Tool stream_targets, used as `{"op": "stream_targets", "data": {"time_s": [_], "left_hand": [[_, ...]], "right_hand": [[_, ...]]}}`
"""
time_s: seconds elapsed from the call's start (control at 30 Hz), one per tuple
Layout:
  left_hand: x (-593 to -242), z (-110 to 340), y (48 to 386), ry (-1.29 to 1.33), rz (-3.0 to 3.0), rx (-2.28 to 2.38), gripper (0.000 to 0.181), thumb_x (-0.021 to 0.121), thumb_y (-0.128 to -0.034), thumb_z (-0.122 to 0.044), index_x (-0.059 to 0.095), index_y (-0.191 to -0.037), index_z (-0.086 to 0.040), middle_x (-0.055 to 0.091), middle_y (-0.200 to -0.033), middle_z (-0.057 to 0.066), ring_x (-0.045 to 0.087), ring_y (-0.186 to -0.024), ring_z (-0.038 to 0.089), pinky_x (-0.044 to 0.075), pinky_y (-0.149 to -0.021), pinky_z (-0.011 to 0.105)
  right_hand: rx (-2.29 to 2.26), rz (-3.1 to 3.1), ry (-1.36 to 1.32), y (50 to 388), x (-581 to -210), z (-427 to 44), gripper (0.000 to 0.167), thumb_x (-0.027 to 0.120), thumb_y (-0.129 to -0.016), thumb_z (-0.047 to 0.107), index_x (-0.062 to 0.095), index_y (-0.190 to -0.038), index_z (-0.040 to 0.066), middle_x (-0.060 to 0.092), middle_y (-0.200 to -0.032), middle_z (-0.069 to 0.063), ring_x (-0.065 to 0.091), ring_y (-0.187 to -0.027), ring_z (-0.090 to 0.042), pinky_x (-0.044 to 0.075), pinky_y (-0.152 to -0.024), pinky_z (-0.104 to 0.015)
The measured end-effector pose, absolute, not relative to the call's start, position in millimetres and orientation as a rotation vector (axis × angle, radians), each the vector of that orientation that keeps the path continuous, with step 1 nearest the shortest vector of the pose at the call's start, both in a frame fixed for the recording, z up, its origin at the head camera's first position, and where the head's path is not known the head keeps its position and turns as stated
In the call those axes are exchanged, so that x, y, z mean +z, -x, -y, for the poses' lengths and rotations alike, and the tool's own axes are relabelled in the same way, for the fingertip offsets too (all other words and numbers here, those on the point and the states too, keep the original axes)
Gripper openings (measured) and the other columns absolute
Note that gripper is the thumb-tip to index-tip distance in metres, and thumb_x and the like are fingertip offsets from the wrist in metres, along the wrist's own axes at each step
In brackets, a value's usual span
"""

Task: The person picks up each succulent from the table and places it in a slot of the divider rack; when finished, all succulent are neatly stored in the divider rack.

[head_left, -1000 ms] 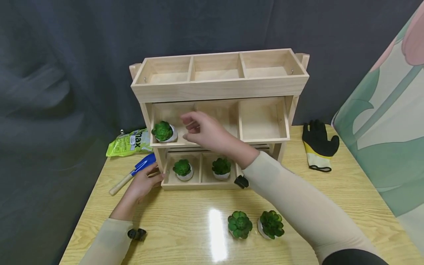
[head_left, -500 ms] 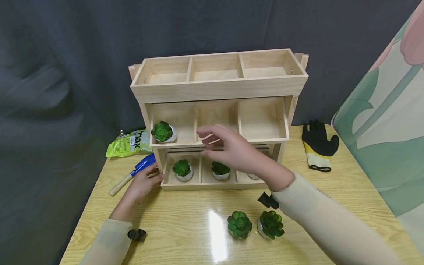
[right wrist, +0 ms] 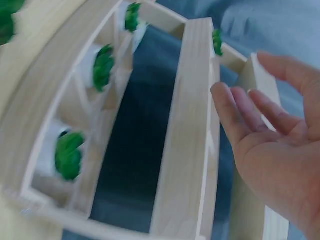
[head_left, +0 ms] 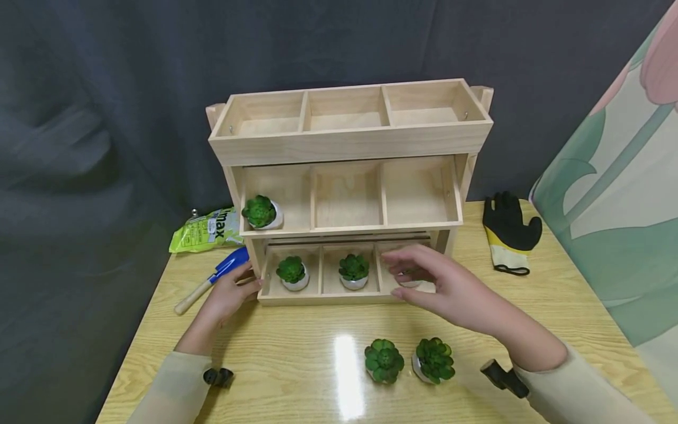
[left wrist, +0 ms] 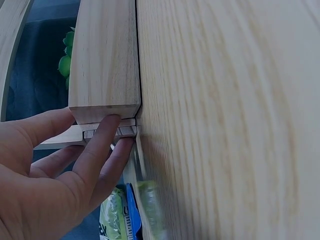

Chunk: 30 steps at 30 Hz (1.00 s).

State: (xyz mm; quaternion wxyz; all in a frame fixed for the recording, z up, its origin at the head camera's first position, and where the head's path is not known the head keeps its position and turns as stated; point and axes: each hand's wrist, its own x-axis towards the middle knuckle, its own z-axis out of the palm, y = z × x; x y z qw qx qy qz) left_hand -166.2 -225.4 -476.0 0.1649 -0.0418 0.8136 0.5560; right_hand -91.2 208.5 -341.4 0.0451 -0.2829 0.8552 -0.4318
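Observation:
A three-tier wooden planter shelf (head_left: 351, 145) stands on the table. My left hand (head_left: 229, 294) touches the lower left end of its bottom box, fingers extended against the wood in the left wrist view. My right hand (head_left: 450, 288), relaxed and holding nothing, hovers before the bottom right compartment and hides most of the potted succulent there. One potted succulent (head_left: 261, 212) leans in the middle tier's left compartment. Below, the left succulent (head_left: 292, 271) and the middle succulent (head_left: 354, 271) each occupy a compartment. Two more, a left succulent (head_left: 384, 361) and a right succulent (head_left: 433, 360), are on the table.
Left of the shelf lie a green bag (head_left: 208, 231) and a blue trowel (head_left: 218, 277) with a wooden handle. A black and yellow work glove (head_left: 509, 232) rests at the right. Dark curtain (head_left: 339, 41) hangs behind; patterned fabric (head_left: 609, 194) borders the right side.
My right hand has moved right and down, from beside the middle-tier succulent to the bottom right compartment. My left hand stays at the shelf's lower left end.

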Motion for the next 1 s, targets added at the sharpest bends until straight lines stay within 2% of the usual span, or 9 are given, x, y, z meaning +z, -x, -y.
{"op": "stream_targets", "data": {"time_s": [0.23, 0.47, 0.63, 0.8, 1.0], "left_hand": [[-476.0, 225.7, 165.1, 0.110, -2.319, 1.593, 0.073, 0.061, -0.1094, -0.013, 0.024, -0.172, -0.013, 0.038, -0.168, 0.029, 0.046, -0.152, 0.049, 0.057, -0.113, 0.050], [-473.4, 224.2, 163.2, 0.084, -2.303, 1.617, 0.073, 0.061, -0.1093, -0.012, 0.023, -0.172, -0.011, 0.037, -0.167, 0.032, 0.047, -0.151, 0.050, 0.058, -0.113, 0.050], [-473.3, 223.2, 163.5, 0.073, -2.314, 1.608, 0.072, 0.061, -0.1096, -0.012, 0.024, -0.172, -0.012, 0.039, -0.167, 0.031, 0.048, -0.150, 0.050, 0.058, -0.113, 0.050], [-473.9, 223.7, 164.3, 0.076, -2.315, 1.602, 0.071, 0.061, -0.1097, -0.013, 0.025, -0.171, -0.013, 0.039, -0.167, 0.031, 0.048, -0.150, 0.049, 0.058, -0.113, 0.050], [-474.8, 224.2, 163.7, 0.086, -2.300, 1.618, 0.072, 0.061, -0.1091, -0.011, 0.025, -0.171, -0.011, 0.039, -0.167, 0.031, 0.048, -0.150, 0.050, 0.058, -0.113, 0.051]], "right_hand": [[-1.274, -2.631, 0.807, 75.7, -363.8, -245.6, 0.051, 0.081, -0.098, 0.022, 0.061, -0.145, 0.028, 0.069, -0.136, 0.007, 0.069, -0.123, -0.005, 0.063, -0.101, -0.027], [-1.294, -2.565, 0.733, 64.6, -386.8, -274.3, 0.051, 0.080, -0.098, 0.023, 0.061, -0.145, 0.029, 0.068, -0.138, 0.006, 0.067, -0.123, -0.001, 0.063, -0.099, -0.024], [-1.324, -2.470, 0.698, 58.5, -409.4, -297.2, 0.052, 0.077, -0.100, 0.017, 0.060, -0.148, 0.023, 0.067, -0.141, 0.007, 0.068, -0.122, 0.000, 0.062, -0.099, -0.024], [-1.360, -2.317, 0.694, 54.5, -435.4, -318.3, 0.062, 0.079, -0.097, 0.010, 0.054, -0.154, 0.015, 0.064, -0.146, 0.013, 0.067, -0.127, -0.004, 0.060, -0.103, -0.026], [-1.443, -2.048, 0.732, 51.9, -458.1, -329.4, 0.073, 0.076, -0.096, 0.002, 0.042, -0.161, 0.006, 0.057, -0.156, -0.001, 0.062, -0.134, -0.005, 0.057, -0.108, -0.021]]}}
